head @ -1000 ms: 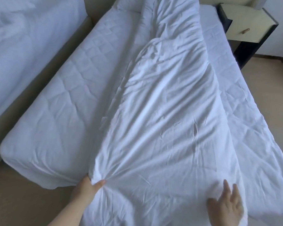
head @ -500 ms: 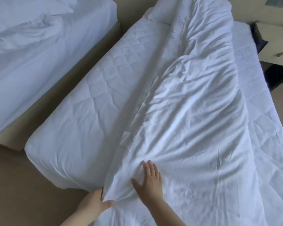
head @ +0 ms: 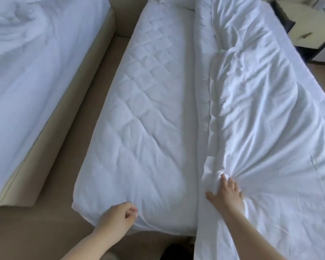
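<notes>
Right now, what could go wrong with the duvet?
The right hand bunches only a small fold of the duvet, so the grip may slip when pulled. The duvet covers only the right half of the quilted mattress pad, so it could slide off that side.

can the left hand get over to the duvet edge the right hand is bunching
Probably yes. The left hand is at the near corner of the quilted mattress pad, and only bare pad lies between it and the duvet edge that the right hand grips.
</notes>
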Motion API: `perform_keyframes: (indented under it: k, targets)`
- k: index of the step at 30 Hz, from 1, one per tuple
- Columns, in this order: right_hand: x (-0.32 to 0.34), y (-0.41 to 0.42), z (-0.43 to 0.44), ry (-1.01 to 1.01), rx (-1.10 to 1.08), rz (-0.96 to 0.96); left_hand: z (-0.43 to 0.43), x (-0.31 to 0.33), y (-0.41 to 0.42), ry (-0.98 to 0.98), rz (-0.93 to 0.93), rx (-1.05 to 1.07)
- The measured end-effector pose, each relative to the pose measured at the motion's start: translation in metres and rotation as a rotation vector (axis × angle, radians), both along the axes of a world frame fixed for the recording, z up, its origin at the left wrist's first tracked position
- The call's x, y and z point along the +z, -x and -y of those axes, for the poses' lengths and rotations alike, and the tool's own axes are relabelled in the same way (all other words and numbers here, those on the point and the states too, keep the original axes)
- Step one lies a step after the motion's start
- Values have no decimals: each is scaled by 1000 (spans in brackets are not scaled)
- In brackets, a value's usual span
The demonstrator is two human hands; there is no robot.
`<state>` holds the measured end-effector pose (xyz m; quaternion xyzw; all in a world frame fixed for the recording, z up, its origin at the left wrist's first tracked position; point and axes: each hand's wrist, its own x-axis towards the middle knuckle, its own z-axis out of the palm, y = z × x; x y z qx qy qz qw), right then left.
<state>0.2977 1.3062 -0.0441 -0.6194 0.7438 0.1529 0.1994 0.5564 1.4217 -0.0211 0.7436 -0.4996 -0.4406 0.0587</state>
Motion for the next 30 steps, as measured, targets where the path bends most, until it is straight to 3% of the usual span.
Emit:
perform_keyframes:
  k: [10,18,21,24,27,30]
  targets:
    - [2,-29,-3,-45,-230,-29,119,8,-14,312,59,-377]
    - [-1,-51,20,-122,-396,-132,178,6,-45,255,146,-565]
    - [-6,-56,24,-32,-420,-176,197,-5,-52,261,129,-696]
    - [-6,-58,31,85,-591,-115,218,-18,-60,319,96,-774]
    - [3,-66,46,65,-781,-128,249,-34,-73,560,61,-777]
    - [7,-84,57,70,-933,-173,284,-46,-104,556,19,-904]
